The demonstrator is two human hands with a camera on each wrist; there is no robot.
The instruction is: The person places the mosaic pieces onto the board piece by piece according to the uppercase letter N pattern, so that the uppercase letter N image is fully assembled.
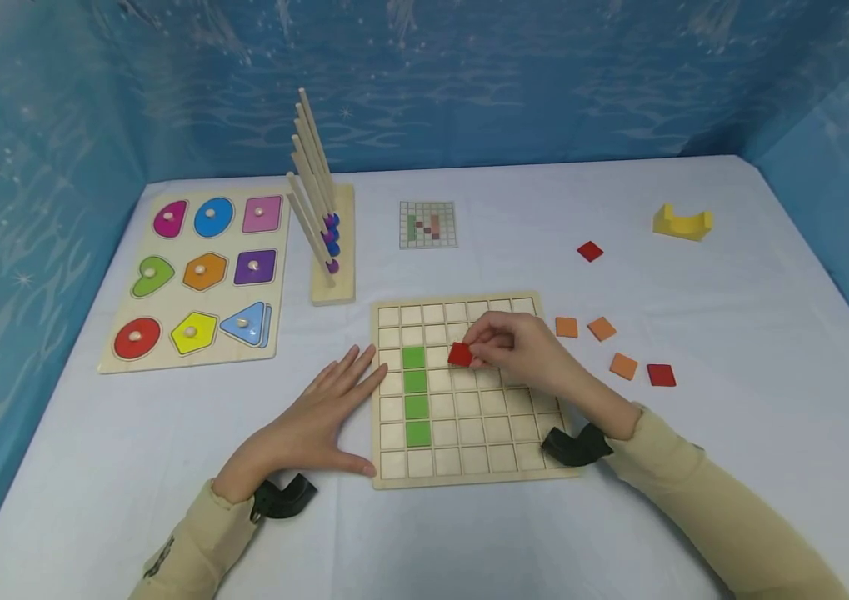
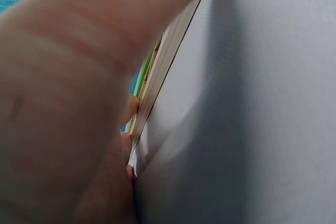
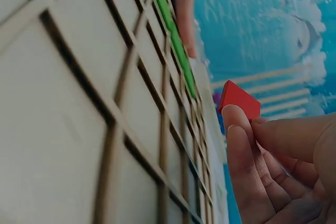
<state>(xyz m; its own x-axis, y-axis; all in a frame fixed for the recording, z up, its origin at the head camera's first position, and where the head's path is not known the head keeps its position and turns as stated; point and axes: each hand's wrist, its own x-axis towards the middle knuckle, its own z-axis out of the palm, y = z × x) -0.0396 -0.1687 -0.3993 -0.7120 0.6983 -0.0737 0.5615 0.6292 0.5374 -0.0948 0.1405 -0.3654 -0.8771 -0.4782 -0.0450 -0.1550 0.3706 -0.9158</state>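
Observation:
Over the wooden grid board (image 1: 469, 482) my right hand (image 1: 517, 350) pinches a red square tile (image 1: 460, 354) between thumb and fingers. In the right wrist view the red tile (image 3: 240, 100) is tilted and raised off the grid. A column of green tiles (image 1: 415, 382) fills several cells near the board's left side. My left hand (image 1: 327, 417) lies with fingers spread along the board's left edge, fingertips and thumb right at the rim. The left wrist view shows part of this hand (image 2: 63, 77) close beside the board's edge (image 2: 163, 72).
Right of the board lie orange tiles (image 1: 566, 327) and other red tiles (image 1: 661, 375). A small pattern card (image 1: 427, 225) lies behind the board. To the left are a pegged stand (image 1: 345, 287) with beads and a shape puzzle (image 1: 117, 292). A yellow block (image 1: 682, 223) sits back right.

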